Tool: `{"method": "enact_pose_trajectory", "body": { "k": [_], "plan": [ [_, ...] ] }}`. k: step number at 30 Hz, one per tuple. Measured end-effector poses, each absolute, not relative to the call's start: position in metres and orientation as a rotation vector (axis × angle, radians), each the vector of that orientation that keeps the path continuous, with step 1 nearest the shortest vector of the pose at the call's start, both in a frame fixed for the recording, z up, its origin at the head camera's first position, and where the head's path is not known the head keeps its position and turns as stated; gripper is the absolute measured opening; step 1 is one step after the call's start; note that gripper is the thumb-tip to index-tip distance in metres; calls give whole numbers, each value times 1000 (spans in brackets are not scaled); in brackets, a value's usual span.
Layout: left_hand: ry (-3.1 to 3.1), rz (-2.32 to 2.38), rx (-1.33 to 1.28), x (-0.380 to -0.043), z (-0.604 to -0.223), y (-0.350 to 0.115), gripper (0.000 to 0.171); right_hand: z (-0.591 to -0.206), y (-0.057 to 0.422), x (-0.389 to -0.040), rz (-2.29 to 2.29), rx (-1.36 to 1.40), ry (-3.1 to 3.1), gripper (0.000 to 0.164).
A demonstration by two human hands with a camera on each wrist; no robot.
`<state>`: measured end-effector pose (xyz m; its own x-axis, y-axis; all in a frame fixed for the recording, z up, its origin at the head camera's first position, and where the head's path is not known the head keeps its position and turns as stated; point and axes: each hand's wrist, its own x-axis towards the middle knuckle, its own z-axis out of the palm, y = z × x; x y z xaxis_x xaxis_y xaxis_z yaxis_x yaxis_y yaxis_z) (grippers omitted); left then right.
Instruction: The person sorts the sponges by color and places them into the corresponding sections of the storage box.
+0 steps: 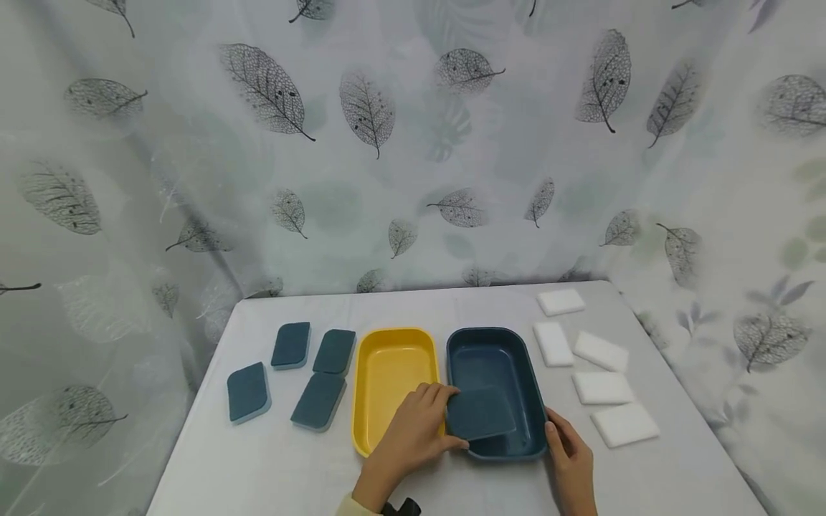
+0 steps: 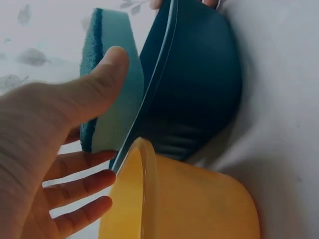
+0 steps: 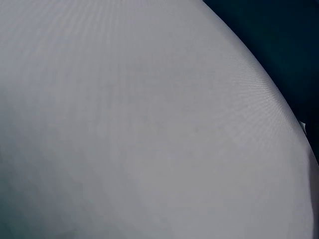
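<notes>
My left hand [image 1: 416, 428] pinches a dark teal scouring sponge [image 1: 480, 414] between thumb and fingers, over the near left part of the dark blue basin [image 1: 493, 356]. In the left wrist view, the sponge [image 2: 119, 99] stands on edge beside the basin's rim, its lighter side under the thumb and its rough dark layer facing away. The lower fingers extend near the yellow basin's rim [image 2: 144, 164]. My right hand [image 1: 571, 462] holds the blue basin by its right side, fingertips and thumb at the rim. Only the basin's dark wall [image 3: 271, 45] shows in the right wrist view.
Several teal scouring sponges [image 1: 319, 401] lie left of the yellow basin [image 1: 395, 358]. Several white sponges [image 1: 603, 388] lie to the right of the blue basin. A white cloth covers the table [image 1: 258, 466], with a leaf-patterned curtain [image 1: 413, 143] behind it.
</notes>
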<state>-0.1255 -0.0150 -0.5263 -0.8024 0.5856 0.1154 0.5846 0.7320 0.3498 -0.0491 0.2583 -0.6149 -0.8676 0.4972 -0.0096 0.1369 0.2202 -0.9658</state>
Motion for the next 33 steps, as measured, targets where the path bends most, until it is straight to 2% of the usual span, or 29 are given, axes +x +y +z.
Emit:
{"method": "enact_pose_trajectory", "body": {
  "k": [9, 17, 28, 33],
  "plan": [
    [2968, 483, 1093, -139, -527, -2, 82, -614, 259, -51, 1631, -607, -2247, 42],
    [2984, 274, 1255, -150, -528, 9, 77, -611, 261, -57, 1626, -565, -2271, 37],
    [2878, -58, 1389, -150, -533, 31, 71, -615, 258, -52, 1630, -659, -2255, 44],
    [2875, -128, 1384, -149, -535, 39, 71, -614, 257, -52, 1627, -663, -2263, 42]
  ]
}}
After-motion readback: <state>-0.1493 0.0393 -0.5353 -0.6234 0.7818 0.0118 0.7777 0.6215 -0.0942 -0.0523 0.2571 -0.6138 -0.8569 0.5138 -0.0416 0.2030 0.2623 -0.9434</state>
